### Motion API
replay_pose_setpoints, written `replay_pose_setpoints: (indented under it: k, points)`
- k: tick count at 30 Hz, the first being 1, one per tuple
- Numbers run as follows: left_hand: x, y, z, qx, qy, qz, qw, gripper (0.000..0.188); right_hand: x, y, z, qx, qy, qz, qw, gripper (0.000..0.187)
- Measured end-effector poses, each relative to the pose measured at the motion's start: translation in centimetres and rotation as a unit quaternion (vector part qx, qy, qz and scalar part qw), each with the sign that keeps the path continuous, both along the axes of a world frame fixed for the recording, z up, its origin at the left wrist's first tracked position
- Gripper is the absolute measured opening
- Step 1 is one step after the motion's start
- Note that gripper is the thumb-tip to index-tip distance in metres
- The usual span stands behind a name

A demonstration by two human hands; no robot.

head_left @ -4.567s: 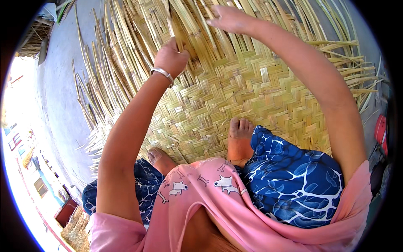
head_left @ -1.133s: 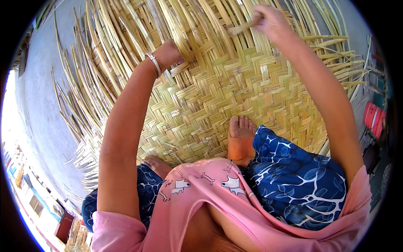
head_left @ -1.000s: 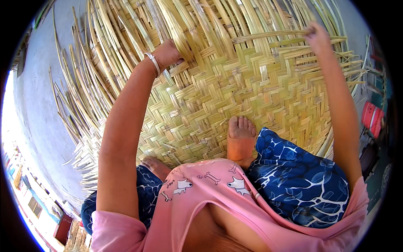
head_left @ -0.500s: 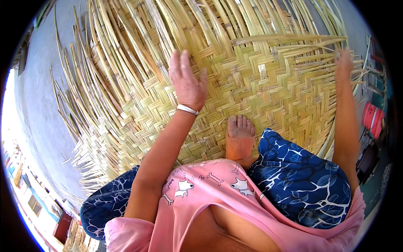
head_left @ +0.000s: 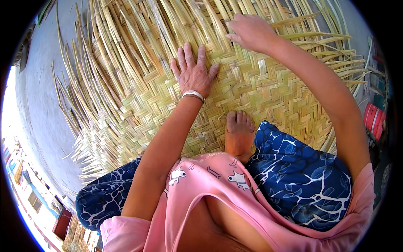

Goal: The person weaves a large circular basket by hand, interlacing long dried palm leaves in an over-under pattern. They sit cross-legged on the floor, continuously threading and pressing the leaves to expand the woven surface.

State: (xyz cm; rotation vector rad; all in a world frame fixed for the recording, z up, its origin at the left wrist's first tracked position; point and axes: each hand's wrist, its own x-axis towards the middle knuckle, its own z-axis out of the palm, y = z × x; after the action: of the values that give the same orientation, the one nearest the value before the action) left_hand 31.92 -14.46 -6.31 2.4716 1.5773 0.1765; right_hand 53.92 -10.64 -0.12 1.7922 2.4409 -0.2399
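A woven mat (head_left: 277, 92) of flat yellow-green cane strips spreads in front of me, with a herringbone pattern in its finished part. My left hand (head_left: 194, 71), a silver bangle at its wrist, lies on the weave with fingers spread, just below the long loose strips. To its right, my right hand (head_left: 254, 34) is bent over the upper edge of the weave with its fingers curled in. A cane strip (head_left: 296, 20) runs out rightward from under that hand, which seems to grip it; the fingertips' hold is partly hidden.
Long unwoven strips (head_left: 113, 50) fan out at the far and left sides. Short strip ends (head_left: 346, 63) stick out at the right. My bare foot (head_left: 239, 132) stands on the mat's near part. Grey floor (head_left: 37, 113) lies left; a red round container (head_left: 373, 119) stands at the far right.
My right hand has swung from the mat's right edge leftward to its upper middle, and a strip there has tilted up. The left hand has settled flatter, fingers more spread.
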Motion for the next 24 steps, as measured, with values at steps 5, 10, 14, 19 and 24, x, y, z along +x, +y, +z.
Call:
replay_pose_setpoints:
  k: [5, 10, 14, 19, 24]
  points:
    - [-0.4, -0.3, 0.0, 0.014, 0.003, -0.016, 1.000, 0.061, 0.0, -0.5, -1.3, -0.042, 0.058, 0.005, 0.997, 0.023]
    - [-0.5, -0.4, -0.1, 0.017, -0.002, -0.031, 0.999, 0.061, -0.6, -1.2, -0.4, -0.067, 0.048, 0.003, 0.997, 0.020]
    - [-0.6, -0.2, 0.3, 0.003, 0.005, -0.038, 0.999, 0.061, -1.6, -1.0, 1.5, -0.102, 0.018, 0.001, 0.995, 0.016]
    - [-0.9, -0.6, -0.1, 0.012, 0.018, -0.042, 0.999, 0.061, -0.7, -0.3, -1.0, -0.090, 0.022, 0.013, 0.996, 0.019]
    - [-2.3, -3.2, 0.7, -0.018, 0.010, -0.068, 0.997, 0.066, -0.5, -2.0, 0.0, -0.029, 0.003, 0.000, 1.000, 0.024]
